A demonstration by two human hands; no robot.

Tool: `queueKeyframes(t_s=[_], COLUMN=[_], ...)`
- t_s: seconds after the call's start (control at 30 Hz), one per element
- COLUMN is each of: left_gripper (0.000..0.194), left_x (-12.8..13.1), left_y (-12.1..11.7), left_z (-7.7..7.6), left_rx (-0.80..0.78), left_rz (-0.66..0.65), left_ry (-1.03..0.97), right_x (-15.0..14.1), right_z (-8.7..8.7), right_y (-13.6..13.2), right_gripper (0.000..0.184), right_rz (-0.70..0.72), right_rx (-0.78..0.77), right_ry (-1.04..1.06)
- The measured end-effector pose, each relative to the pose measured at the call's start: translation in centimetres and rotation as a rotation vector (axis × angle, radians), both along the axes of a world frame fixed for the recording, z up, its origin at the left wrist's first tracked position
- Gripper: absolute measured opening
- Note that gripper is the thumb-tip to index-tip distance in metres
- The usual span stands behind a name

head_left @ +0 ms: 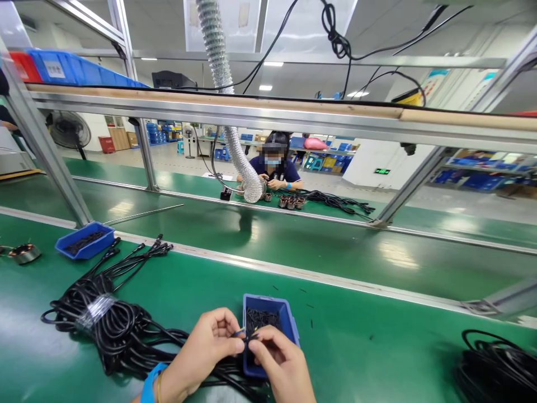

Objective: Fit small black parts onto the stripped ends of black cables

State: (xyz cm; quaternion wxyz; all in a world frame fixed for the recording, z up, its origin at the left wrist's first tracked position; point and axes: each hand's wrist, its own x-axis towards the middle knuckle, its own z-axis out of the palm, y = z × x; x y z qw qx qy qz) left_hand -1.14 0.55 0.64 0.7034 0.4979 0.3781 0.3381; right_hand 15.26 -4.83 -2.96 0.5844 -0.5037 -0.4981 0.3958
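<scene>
And here we are at the green tabletop [369, 358], both hands close together at the near middle! The left hand [212, 338] has thumb and forefinger pinched on a dark cable end [248, 338], and the right hand [283, 358] meets it there, fingers [263, 350] clamped on the same piece. Small touches of yellow and blue show at the pinch, though the exact join is too small to make out. A blue wristband [151, 383] circles the left wrist.

Right behind the hands sits a blue bin [293, 327], loaded with short black tubes [262, 318]; the hands cover part of its near side. A few loose pieces [311, 323] lie scattered just beyond its right side.

Over to the left, a big bundle of black cables [126, 330] sprawls out, clear wrap [98, 310] around its middle, strands running under the left forearm. Farther left, a second blue bin [98, 244] holds more dark pieces, with a copper-wound ring [25, 254] beside it. Near right, a black cable coil [499, 364] sits at the edge of view.

Across the far side, beyond the silver duct [235, 134], a co-worker [274, 168] sits near a cluster of copper-wound parts [291, 202].
</scene>
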Motion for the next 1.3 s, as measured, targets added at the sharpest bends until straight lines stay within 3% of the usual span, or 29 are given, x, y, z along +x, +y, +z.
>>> queueKeyframes(t_s=[0.13, 0.17, 0.2, 0.3, 0.37, 0.43, 0.53, 0.7, 0.87, 1.1, 1.3], left_gripper=[0.040, 0.041, 0.041, 0.044, 0.047, 0.049, 0.045, 0.046, 0.042, 0.026, 0.023], left_x=[-1.1, -1.2, -1.3, -1.0, -0.6, -0.3, 0.1, 0.8, 1.2, 1.2, 1.2], left_y=[0.8, 1.0, 1.2, 1.5, 1.4, 1.3, 1.1, 0.4, -0.1, -0.6, -0.8], left_z=[-0.7, -1.0, -1.1, -1.6, -1.8, -1.8, -1.6, -1.8, -2.7, -1.8, -1.4], left_rx=[-0.070, -0.110, -0.147, -0.187, -0.157, -0.113, -0.073, 0.024, 0.106, 0.128, 0.169], left_rz=[-0.189, -0.198, -0.193, -0.182, -0.221, -0.238, -0.182, -0.041, -0.011, 0.006, -0.017], left_ry=[-0.080, -0.112, -0.134, -0.135, -0.123, -0.104, -0.070, -0.046, -0.030, 0.048, 0.090], right_x=[2.3, 2.8, 3.2, 3.4, 3.1, 2.6, 2.2, 3.1, 4.0, 2.9, 2.7], right_z=[2.2, 2.7, 2.9, 2.2, 0.8, -0.4, -1.2, -1.7, -2.6, 0.6, 1.2], right_y=[0.0, 0.1, 0.2, 1.4, 2.4, 3.2, 3.4, 2.5, 2.2, 0.3, -0.1], right_gripper=[0.017, 0.010, 0.010, 0.024, 0.025, 0.013, 0.009, 0.025, 0.017, 0.019, 0.017], right_rz=[0.421, 0.449, 0.397, 0.046, -0.013, 0.010, -0.021, -0.064, -0.100, -0.017, 0.014], right_rx=[0.127, 0.139, 0.136, 0.024, -0.047, -0.058, -0.042, 0.077, 0.233, 0.300, 0.305], right_ry=[-0.312, -0.430, -0.570, -1.053, -1.300, -1.388, -1.376, -1.289, -1.168, -0.741, -0.686])
